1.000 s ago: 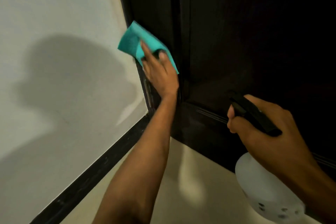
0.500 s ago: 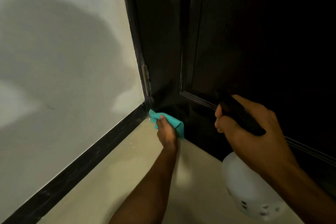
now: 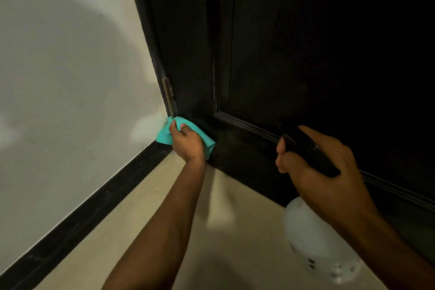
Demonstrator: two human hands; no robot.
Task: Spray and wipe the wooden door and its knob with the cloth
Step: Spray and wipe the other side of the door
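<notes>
Fingers (image 3: pixel 175 130) of the left hand (image 3: pixel 188 143) curl over the bunched turquoise cleaning cloth (image 3: pixel 164 136), gripping it and pressing it against the lower hinge-side corner of the dark brown wooden door (image 3: pixel 294 54). Most of the cloth spreads out under and to either side of the knuckles: one flap sticks out to the left of the fingers toward the white wall (image 3: pixel 70 77), and another edge shows to the right of the wrist, flat on the door's bottom rail. The cloth sits just below the dull metal hinge (image 3: pixel 170 97) and just above the black skirting board (image 3: pixel 82 214) where it meets the door frame.

On the other side, the right hand (image 3: pixel 324 172) is wrapped around the black trigger head (image 3: pixel 308 150) of a translucent white plastic spray bottle (image 3: pixel 315 242); its fingers are closed round the neck and trigger, and the thumb lies along the top. The bottle hangs below the hand, over the beige tiled floor (image 3: pixel 146 219), close to the door's bottom edge but apart from it. The nozzle points toward the raised moulding of the lower door panel. Both hands are well apart from one another, the cloth hand nearer the wall. A large soft shadow falls across the wall. The door's knob is out of view.
</notes>
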